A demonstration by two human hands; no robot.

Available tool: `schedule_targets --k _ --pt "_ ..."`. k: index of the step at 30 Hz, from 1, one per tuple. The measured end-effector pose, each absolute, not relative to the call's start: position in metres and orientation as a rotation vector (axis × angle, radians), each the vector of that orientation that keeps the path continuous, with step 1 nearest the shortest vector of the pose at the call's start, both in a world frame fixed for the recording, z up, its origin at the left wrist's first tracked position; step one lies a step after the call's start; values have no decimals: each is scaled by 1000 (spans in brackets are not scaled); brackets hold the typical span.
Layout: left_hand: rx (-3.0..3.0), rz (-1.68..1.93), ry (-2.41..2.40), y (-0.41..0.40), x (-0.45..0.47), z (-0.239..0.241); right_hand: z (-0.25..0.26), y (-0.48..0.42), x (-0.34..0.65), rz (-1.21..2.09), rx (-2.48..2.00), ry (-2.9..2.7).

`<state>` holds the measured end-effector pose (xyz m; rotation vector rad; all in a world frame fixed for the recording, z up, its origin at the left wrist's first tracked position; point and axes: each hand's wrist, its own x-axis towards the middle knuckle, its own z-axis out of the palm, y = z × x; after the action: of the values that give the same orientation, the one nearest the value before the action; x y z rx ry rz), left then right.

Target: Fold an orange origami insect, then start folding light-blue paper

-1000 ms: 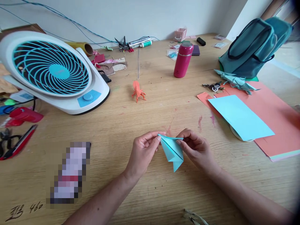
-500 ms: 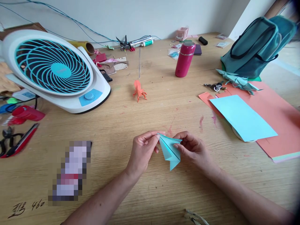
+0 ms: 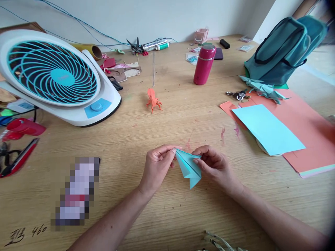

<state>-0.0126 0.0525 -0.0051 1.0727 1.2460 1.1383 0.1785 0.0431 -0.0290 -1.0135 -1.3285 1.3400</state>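
A light-blue folded paper [image 3: 187,165] with pointed flaps is held above the table between my two hands. My left hand [image 3: 158,164] pinches its upper-left corner between thumb and fingers. My right hand [image 3: 216,165] grips its right side, thumb in front and fingers behind. The paper's lower flaps hang down between the hands. Beyond them an orange origami figure [image 3: 153,100] with thin legs stands on the wood. Some of the fingertips behind the paper are hidden.
On the left stand a white fan [image 3: 104,90] and a blurred-out flat object [image 3: 78,191]. A magenta flask [image 3: 204,66] stands at the back. To the right are a light-blue sheet [image 3: 268,129], orange paper [image 3: 300,122], keys [image 3: 239,95], a blue origami figure [image 3: 264,89] and a teal bag [image 3: 277,52].
The view has shifted slightly, so most things sit a little further left. Both hands keep the same hold on the folded paper, whose shape looks unchanged.
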Motion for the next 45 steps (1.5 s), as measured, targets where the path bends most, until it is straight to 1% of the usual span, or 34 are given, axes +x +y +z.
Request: schedule_targets --k 11,17,21,25,30,37,45 --pt "896 1143 1197 55 -11 -3 -22 43 179 1293 -939 -1376" --pt "950 1182 1238 52 -9 -5 -23 47 174 1501 -1051 -1164" --pt "996 1145 1190 44 -2 -9 -21 47 170 1604 -1090 -1078" --pt "1041 1097 1158 36 6 -5 -17 44 171 1640 -1168 -1057" --pt "1176 1156 1153 34 8 -2 -17 43 173 1683 -1145 -988" --pt "1002 1189 1160 36 5 -13 -20 48 174 1685 -1102 -820" --pt "952 1229 1173 37 3 -15 -22 50 175 1694 -1135 -833"
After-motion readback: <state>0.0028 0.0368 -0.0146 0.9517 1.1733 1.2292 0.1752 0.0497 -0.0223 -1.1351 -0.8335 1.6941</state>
